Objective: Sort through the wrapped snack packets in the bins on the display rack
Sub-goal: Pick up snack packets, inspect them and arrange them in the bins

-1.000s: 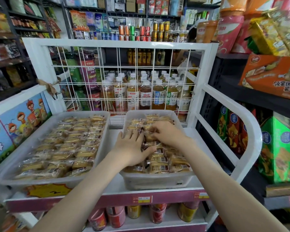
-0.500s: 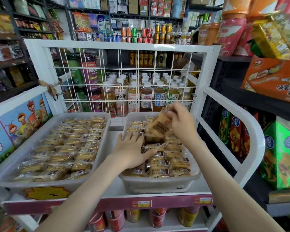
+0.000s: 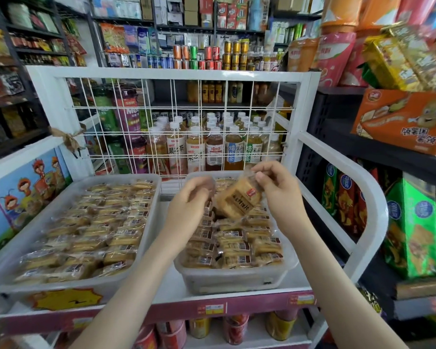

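The right bin (image 3: 234,283) is sat just under the fingers (image 3: 262,170). Above it one snack packet (image 3: 238,201) is pinched at a corner by the right hand (image 3: 280,195). The left hand (image 3: 189,200) is curled beside it, grip can't be told. With a pinch that thin, the slick wrapper could get dropped past the fingertips, by the wire grid (image 3: 199,107).

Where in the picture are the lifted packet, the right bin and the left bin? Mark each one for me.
lifted packet (image 3: 237,201), head view, on its printed front label.
right bin (image 3: 232,282), head view, on its bare front wall.
left bin (image 3: 150,212), head view, on its bare right wall.
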